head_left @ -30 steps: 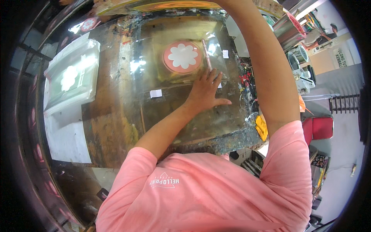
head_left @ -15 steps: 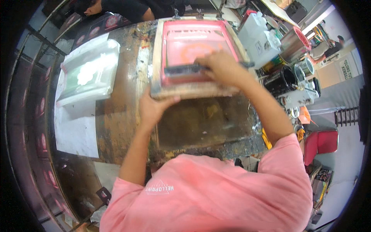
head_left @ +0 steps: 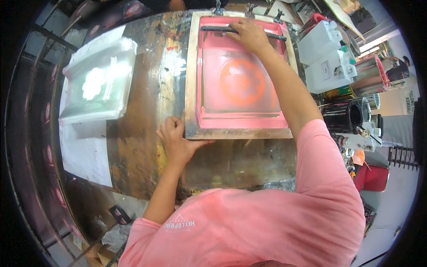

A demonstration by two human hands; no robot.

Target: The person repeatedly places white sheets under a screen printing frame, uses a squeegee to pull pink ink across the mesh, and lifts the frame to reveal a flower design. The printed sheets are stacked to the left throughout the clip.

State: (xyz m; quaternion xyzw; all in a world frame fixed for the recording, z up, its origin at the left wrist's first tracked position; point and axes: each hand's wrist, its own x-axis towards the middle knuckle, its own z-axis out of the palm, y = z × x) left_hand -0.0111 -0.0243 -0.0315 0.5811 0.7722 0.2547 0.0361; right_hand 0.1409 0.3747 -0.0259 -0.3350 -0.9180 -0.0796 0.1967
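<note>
A wooden-framed printing screen (head_left: pixel 240 133) lies on the worktable, its mesh smeared with pink ink around an orange flower-like design (head_left: pixel 242 82). At the far end of the mesh my right hand (head_left: pixel 251 36) is closed on a long black squeegee (head_left: pixel 215 29), which lies crosswise with its two ends sticking out past the fingers. My left hand (head_left: pixel 175 139) grips the near left corner of the screen, thumb along the near edge and curled fingers by the left side.
Metal clamps (head_left: pixel 251 10) stand at the screen's far edge. A plastic-wrapped stack (head_left: pixel 118 95) rests on white paper (head_left: pixel 86 149) at left. White jugs (head_left: pixel 318 38), a black pot (head_left: pixel 340 116) and other containers crowd the right side. Part of another person shows at the top edge.
My right hand has pushed the squeegee from the near part of the mesh to its far end, uncovering the orange design. My left hand stays at the corner. The view has shifted.
</note>
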